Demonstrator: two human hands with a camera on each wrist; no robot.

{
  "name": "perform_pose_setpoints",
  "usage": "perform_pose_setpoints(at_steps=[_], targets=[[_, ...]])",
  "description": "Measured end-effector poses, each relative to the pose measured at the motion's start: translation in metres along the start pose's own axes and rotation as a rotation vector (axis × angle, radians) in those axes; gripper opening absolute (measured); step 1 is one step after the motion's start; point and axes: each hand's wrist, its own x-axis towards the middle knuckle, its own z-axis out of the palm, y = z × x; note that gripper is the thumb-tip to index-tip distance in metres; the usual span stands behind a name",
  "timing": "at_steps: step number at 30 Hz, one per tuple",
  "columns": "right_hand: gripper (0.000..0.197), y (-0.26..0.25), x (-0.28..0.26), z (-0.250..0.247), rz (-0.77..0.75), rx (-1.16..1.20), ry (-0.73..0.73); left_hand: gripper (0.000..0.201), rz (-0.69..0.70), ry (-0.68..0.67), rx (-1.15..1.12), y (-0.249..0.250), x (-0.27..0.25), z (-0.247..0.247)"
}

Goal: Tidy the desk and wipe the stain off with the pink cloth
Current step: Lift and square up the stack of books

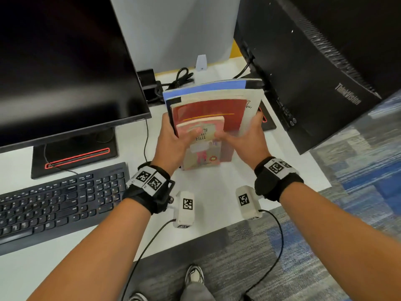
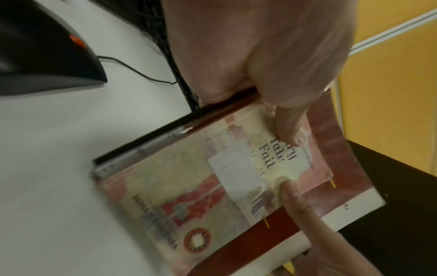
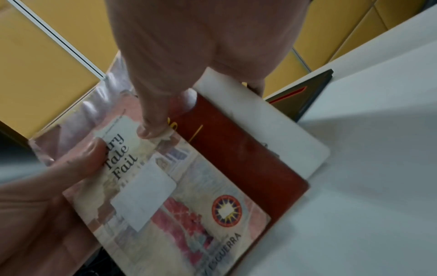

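Observation:
A stack of books (image 1: 208, 109) stands tilted on its lower edge on the white desk (image 1: 217, 187) between the two monitors. A small pink paperback (image 1: 204, 153) is in front, then a red book (image 3: 248, 158), a white one and a blue one at the back. My left hand (image 1: 173, 140) grips the stack's left edge, thumb on the paperback (image 2: 189, 186). My right hand (image 1: 245, 140) grips the right edge, its thumb also on the paperback (image 3: 177, 196). No pink cloth or stain shows in any view.
A black monitor (image 1: 60, 61) on a red-trimmed base (image 1: 73, 157) stands left, with a black keyboard (image 1: 58, 203) in front. A second monitor's back (image 1: 325, 72) looms at the right. Black cables (image 1: 182, 77) and a small white device (image 1: 201, 63) lie behind the books.

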Motion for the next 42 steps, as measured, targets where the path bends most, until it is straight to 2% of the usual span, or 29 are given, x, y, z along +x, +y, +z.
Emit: perform_pose_setpoints(at_steps=[7, 14, 22, 27, 32, 35, 38, 40, 42], targets=[[0.082, -0.003, -0.015, -0.007, -0.036, -0.014, -0.006, 0.059, 0.062, -0.05, 0.062, 0.001, -0.014, -0.01], [0.091, 0.007, -0.03, 0.001, -0.022, 0.022, -0.043, 0.058, 0.081, -0.033, 0.017, 0.0, -0.021, -0.01], [0.082, 0.009, -0.03, 0.011, -0.004, 0.021, 0.013, 0.057, 0.036, -0.022, 0.076, -0.019, -0.023, -0.007], [0.084, 0.011, -0.031, 0.009, -0.004, -0.012, -0.013, 0.056, 0.033, -0.087, 0.209, -0.019, -0.02, -0.018], [0.081, 0.002, -0.025, 0.01, 0.007, -0.046, -0.035, 0.049, 0.014, -0.005, 0.278, -0.013, -0.021, -0.017], [0.08, -0.004, -0.022, 0.009, 0.036, -0.089, -0.12, 0.05, -0.06, 0.051, 0.291, -0.013, -0.027, -0.02], [0.081, -0.006, -0.02, 0.007, 0.076, -0.162, -0.246, 0.055, -0.193, 0.08, 0.287, -0.02, -0.033, -0.023], [0.086, -0.005, -0.019, 0.008, 0.118, -0.203, -0.325, 0.063, -0.296, 0.082, 0.269, -0.028, -0.038, -0.023], [0.092, 0.0, -0.017, 0.01, 0.174, -0.242, -0.384, 0.08, -0.371, 0.085, 0.285, -0.032, -0.043, -0.021]])
